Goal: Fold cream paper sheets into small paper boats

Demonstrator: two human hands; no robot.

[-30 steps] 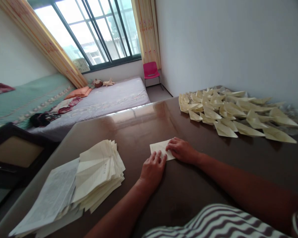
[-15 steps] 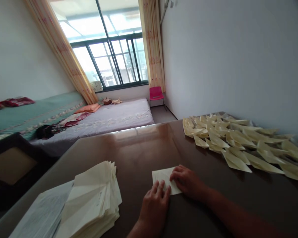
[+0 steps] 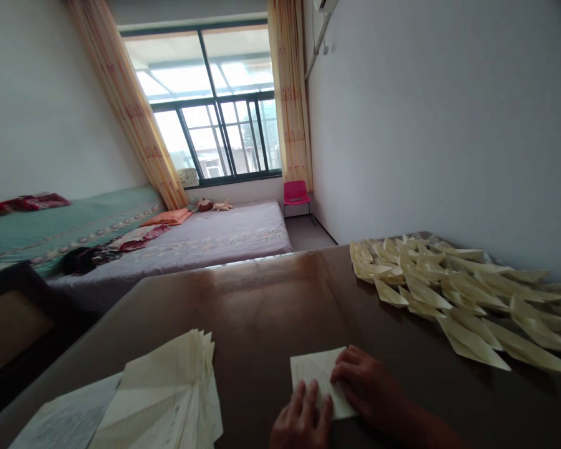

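A pale cream sheet of folded paper [image 3: 315,372] lies flat on the brown table in front of me. My left hand [image 3: 303,416] rests on its lower left part, fingers stretched out and slightly apart. At the paper's right edge, my right hand [image 3: 367,385] has its fingers curled together and pressed on it, hiding that side. To the left, a thick stack of creased cream sheets [image 3: 163,386] overlaps a pile of printed paper [image 3: 75,411]. Many folded cream paper shapes [image 3: 430,287] with pointed ends lie heaped at the right.
The glossy brown table [image 3: 262,318] reaches to a bed [image 3: 224,237] with a purple sheet. A wall [image 3: 430,125] runs along the right side. A pink chair [image 3: 297,194] stands near the window, and a dark wooden chair [image 3: 14,324] is at the left.
My view has tilted up, so the table and hands sit lower in the picture. Both hands stay on the same paper, with little visible change in their grip.
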